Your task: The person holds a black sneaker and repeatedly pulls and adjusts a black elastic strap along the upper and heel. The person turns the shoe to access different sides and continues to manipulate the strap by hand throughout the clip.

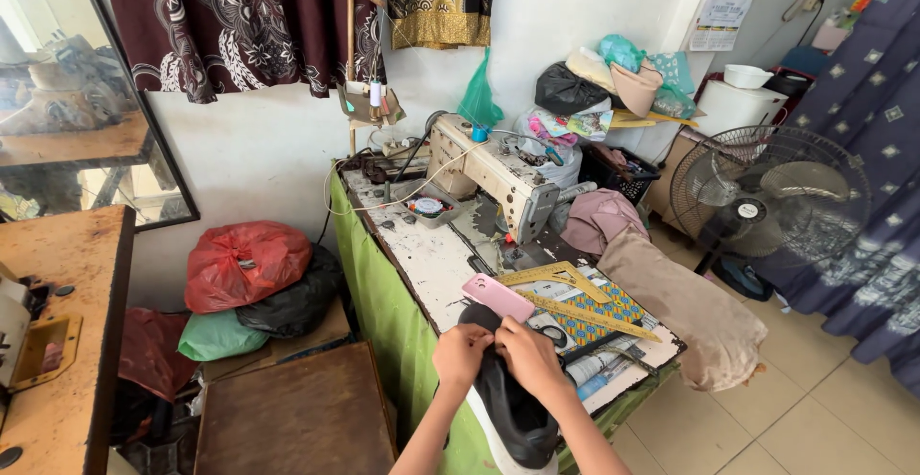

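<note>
Our left hand (pixel 462 352) and right hand (pixel 525 355) both close their fingers on a black shoe (pixel 513 408) at the near edge of the sewing table (pixel 422 259). A pink phone (pixel 498 297) lies just beyond our knuckles, yellow rulers (pixel 565 293) beside it.

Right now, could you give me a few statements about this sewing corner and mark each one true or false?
1. Both hands, left hand and right hand, grip the black fabric. True.
2. The pink phone lies on the floor. False: it lies on the table, beside the hands.
3. The standing fan is right of the sewing machine. True.
4. The red plastic bag sits on the sewing table. False: it rests on other bags by the wall, left of the table.
</note>
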